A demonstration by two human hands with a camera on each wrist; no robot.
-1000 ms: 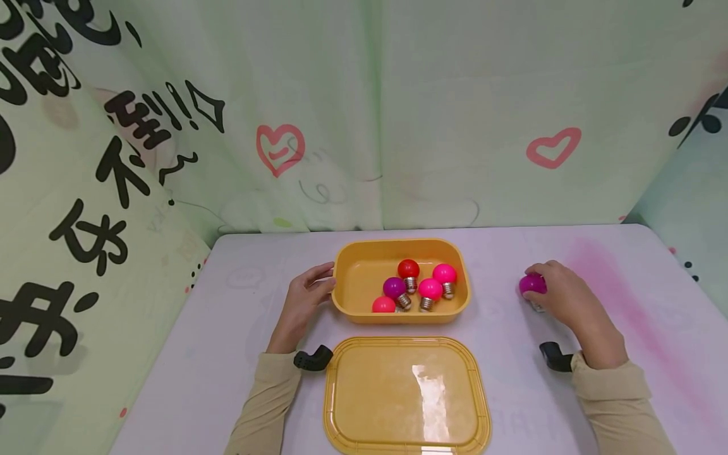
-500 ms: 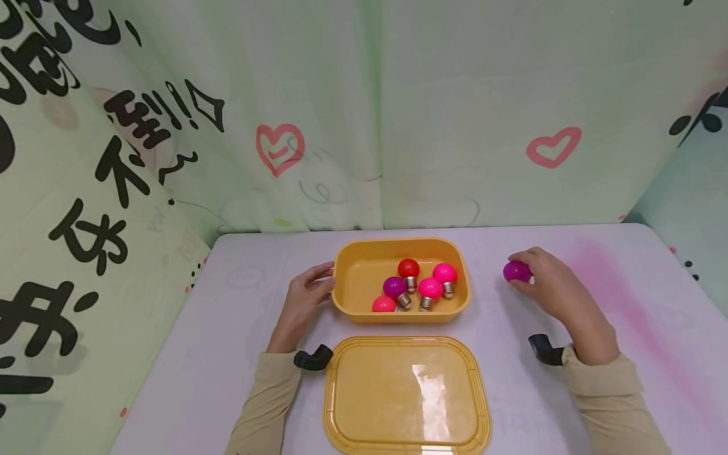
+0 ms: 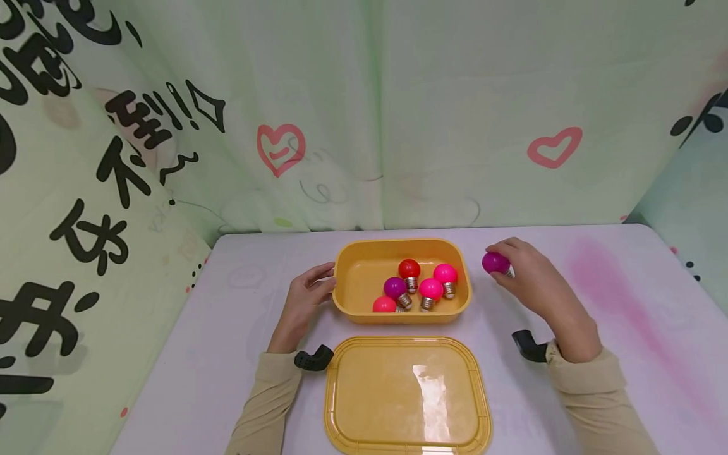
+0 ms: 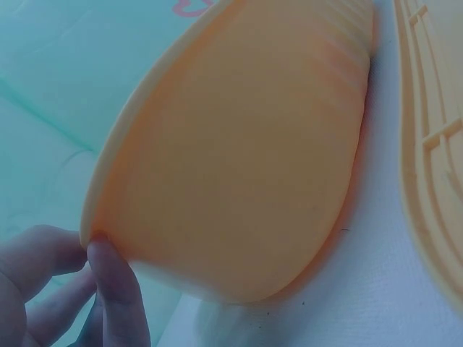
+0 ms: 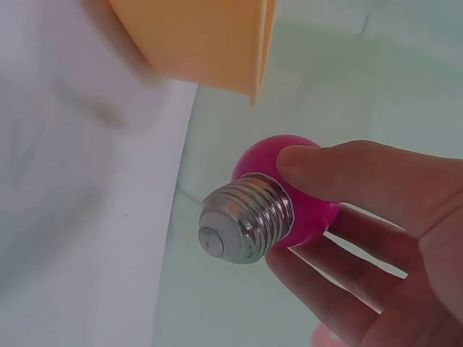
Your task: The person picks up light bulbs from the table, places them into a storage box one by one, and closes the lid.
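The left hand (image 3: 307,300) is at the left end of the yellow box (image 3: 354,268), thumb and a finger nipped together over its rim, the other fingers loosely bent. The right hand (image 3: 540,281) is just off the box's right end, nearly closed, thumb on one side and fingers on the other, gripping a purple bulb (image 3: 496,263) by its round part. From where I stand that bulb looks lifted off the desk (image 3: 182,379), just beside the box and outside its wall, with its silver screw base (image 5: 249,217) uncovered.

Inside the box I count five more bulbs, bunched towards its middle and right: a red one (image 3: 408,268), a second purple one (image 3: 395,287) near it, two bright pink ones (image 3: 431,289) to the right, and a reddish-pink one (image 3: 384,304) low against the near wall, its base partly hidden. A matching yellow lid (image 3: 370,392) lies flat on the near side of the box, a bright streak of light across it. Beyond the box hangs a pale green cloth (image 3: 443,82) with two hearts (image 3: 281,150) drawn in red.
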